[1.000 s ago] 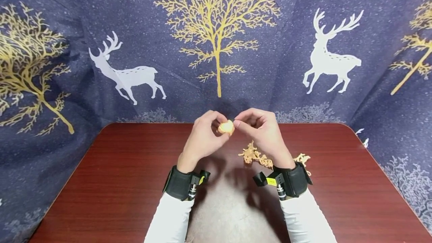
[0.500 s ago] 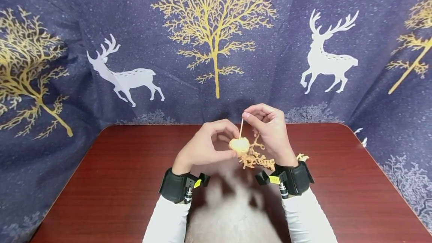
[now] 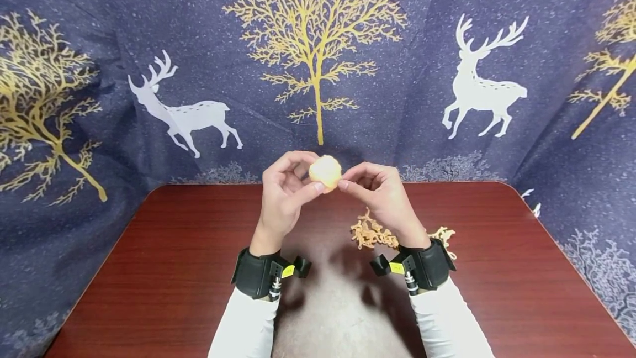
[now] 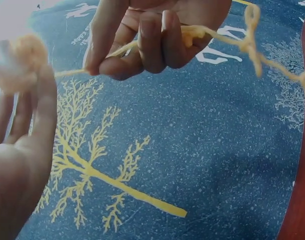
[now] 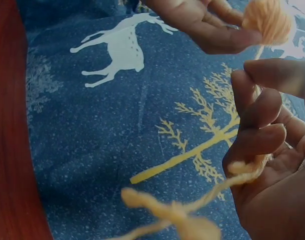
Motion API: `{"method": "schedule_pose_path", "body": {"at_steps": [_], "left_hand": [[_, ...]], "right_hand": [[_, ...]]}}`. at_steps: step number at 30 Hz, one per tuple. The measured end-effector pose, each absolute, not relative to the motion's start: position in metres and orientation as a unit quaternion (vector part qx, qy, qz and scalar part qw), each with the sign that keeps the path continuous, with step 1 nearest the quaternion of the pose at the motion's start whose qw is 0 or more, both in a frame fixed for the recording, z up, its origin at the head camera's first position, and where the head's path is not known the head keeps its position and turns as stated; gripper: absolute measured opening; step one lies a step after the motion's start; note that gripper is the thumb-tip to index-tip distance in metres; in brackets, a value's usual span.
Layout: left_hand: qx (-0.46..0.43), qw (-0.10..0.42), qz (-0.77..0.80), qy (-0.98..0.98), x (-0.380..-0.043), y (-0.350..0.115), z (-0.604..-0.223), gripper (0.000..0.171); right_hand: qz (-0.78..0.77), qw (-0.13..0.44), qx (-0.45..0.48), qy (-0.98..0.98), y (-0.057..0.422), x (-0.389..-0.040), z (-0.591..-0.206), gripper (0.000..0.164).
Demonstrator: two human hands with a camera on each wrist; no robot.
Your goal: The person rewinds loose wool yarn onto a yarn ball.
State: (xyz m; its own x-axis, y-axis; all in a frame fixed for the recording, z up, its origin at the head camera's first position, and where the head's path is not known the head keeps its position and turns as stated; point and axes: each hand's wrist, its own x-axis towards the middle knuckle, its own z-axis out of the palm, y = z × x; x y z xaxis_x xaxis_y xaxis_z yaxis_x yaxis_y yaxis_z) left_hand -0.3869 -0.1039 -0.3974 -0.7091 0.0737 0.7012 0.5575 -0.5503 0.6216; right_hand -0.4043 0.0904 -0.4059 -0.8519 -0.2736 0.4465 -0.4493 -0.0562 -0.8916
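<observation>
A small ball of pale orange yarn [image 3: 325, 172] is held up by my left hand [image 3: 279, 198], between thumb and fingers, above the far part of the table. Just right of it, my right hand [image 3: 380, 195] pinches the yarn strand [image 4: 71, 73] between thumb and forefinger. In the right wrist view the strand passes through the curled fingers [image 5: 262, 107] of that hand and trails out below as looped, knotted yarn [image 5: 175, 212]. A tangled heap of the same yarn [image 3: 370, 232] lies on the table beneath my right hand, partly hidden by the wrist.
More pale yarn [image 3: 444, 235] lies right of my right wrist. The reddish-brown table [image 3: 189, 247] ends at a dark blue cloth [image 3: 278, 126] with deer and trees printed on it. Each wrist wears a black band [image 3: 255, 273] with a small camera.
The ball dipped toward the right hand, with a strand stretched up between them, then rose up and left. My right hand rose, then came back down beside the ball.
</observation>
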Motion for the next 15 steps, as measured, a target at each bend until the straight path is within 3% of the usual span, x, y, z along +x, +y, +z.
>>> {"method": "schedule_pose_path", "body": {"at_steps": [8, 15], "left_hand": [[-0.213, 0.252, -0.818, -0.472, -0.393, -0.1, -0.398, 0.033], [-0.151, 0.318, -0.687, -0.636, -0.398, -0.101, -0.408, 0.033]], "right_hand": [[0.636, 0.065, 0.264, -0.722, 0.087, -0.401, -0.404, 0.007], [0.612, 0.052, 0.277, -0.739, 0.085, -0.397, -0.401, 0.006]]}}
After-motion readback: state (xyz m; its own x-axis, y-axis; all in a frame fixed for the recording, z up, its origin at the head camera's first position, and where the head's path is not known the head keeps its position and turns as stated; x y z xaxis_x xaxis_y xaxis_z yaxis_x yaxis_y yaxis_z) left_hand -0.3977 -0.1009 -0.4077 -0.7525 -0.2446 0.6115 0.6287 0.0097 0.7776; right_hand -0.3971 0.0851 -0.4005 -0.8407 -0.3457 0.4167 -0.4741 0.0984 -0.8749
